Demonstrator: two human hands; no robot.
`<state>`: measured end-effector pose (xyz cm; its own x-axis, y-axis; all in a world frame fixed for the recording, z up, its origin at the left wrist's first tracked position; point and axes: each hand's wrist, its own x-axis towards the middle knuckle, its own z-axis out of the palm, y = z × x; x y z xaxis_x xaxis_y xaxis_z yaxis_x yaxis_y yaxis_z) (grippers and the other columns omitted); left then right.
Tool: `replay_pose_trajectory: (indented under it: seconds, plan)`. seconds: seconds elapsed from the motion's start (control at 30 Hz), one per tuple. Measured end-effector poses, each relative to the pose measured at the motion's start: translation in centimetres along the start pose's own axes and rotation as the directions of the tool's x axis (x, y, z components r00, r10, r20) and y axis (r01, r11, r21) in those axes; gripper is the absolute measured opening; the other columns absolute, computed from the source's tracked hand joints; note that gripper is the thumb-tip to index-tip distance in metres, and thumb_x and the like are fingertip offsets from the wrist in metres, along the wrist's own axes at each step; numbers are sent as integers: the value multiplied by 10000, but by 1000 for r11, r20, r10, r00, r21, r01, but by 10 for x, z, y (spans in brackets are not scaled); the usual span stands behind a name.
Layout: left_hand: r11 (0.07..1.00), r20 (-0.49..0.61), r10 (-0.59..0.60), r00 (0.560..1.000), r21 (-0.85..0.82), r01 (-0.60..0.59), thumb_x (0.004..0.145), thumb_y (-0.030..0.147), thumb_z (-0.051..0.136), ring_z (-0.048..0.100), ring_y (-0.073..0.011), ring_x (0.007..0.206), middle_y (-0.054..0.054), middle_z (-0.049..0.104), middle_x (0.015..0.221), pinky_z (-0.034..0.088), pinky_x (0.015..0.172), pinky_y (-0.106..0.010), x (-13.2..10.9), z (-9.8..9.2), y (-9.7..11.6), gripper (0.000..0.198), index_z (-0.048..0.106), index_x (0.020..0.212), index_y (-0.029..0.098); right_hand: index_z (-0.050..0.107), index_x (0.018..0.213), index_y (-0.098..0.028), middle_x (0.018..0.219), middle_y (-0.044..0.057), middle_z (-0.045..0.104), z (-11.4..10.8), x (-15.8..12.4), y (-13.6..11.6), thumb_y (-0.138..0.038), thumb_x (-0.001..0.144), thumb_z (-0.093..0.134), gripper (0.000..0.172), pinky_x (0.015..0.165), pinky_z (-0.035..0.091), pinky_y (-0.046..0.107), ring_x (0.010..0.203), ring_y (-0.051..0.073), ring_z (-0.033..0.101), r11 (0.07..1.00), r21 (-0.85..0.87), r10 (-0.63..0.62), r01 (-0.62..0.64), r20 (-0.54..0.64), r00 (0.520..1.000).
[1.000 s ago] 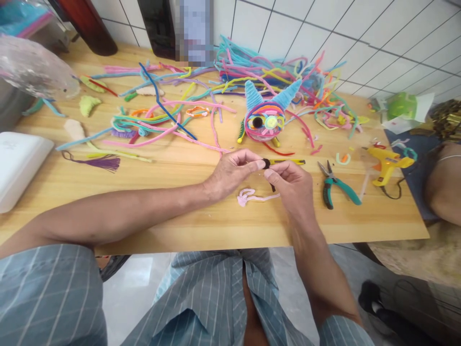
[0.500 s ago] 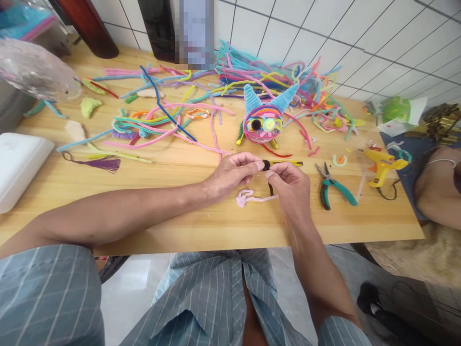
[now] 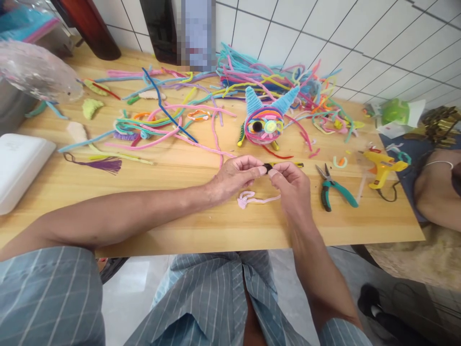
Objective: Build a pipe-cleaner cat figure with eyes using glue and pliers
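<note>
Between my fingertips is a small coil of black pipe cleaner (image 3: 267, 167). My left hand (image 3: 239, 178) pinches it from the left, thumb on top. From the other side my right hand (image 3: 291, 185) grips it between thumb and fingers. A pale pink pipe cleaner (image 3: 247, 199) with a looped end lies on the table below, its tail running toward my right hand. Just behind my fingers lies a yellow and black tool (image 3: 298, 165), partly hidden. Beyond them stands a round, colourful pipe-cleaner figure (image 3: 264, 126) with two pointed blue ears.
Pliers with teal handles (image 3: 331, 187) and a yellow glue gun (image 3: 383, 166) lie to the right. Many pipe cleaners (image 3: 248, 72) are heaped at the back. A purple tassel (image 3: 104, 164) and a white case (image 3: 23, 168) are at left. Another person's arm (image 3: 435, 187) shows at right.
The black strand that hung below my right hand no longer shows; only the small coil is visible between my fingers. Both hands stay in nearly the same place.
</note>
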<state>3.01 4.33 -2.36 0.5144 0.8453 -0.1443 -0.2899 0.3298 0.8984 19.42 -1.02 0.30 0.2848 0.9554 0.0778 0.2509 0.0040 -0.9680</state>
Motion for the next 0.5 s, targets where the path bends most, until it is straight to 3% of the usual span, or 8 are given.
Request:
replay_pose_trajectory:
  seconds: [0.2, 0.37, 0.5]
  plan:
    - [989, 138, -29, 990, 150, 8, 858, 628, 817, 492, -91, 527, 26, 570, 590, 368, 517, -232, 8, -6, 15, 475, 696, 801, 173, 627, 714, -244, 610, -56, 550, -8, 4, -3, -335, 734, 731, 139, 626, 432, 294, 596, 128, 477, 999, -28, 27, -26, 38, 999]
    - [934, 253, -120, 960, 357, 22, 821, 353, 831, 459, -61, 535, 44, 619, 651, 341, 518, -214, 17, -14, 36, 222, 730, 834, 156, 650, 681, -231, 608, -45, 588, -11, 5, -4, -333, 690, 710, 118, 552, 356, 272, 571, 118, 470, 996, -83, 36, -28, 98, 995]
    - [896, 253, -185, 949, 441, 57, 784, 274, 823, 483, -60, 566, 56, 630, 651, 361, 554, -206, 18, -14, 46, 160, 733, 813, 145, 667, 708, -228, 611, -49, 613, -11, 4, -4, -345, 735, 720, 131, 566, 386, 271, 570, 117, 504, 991, -131, 8, 9, 124, 992]
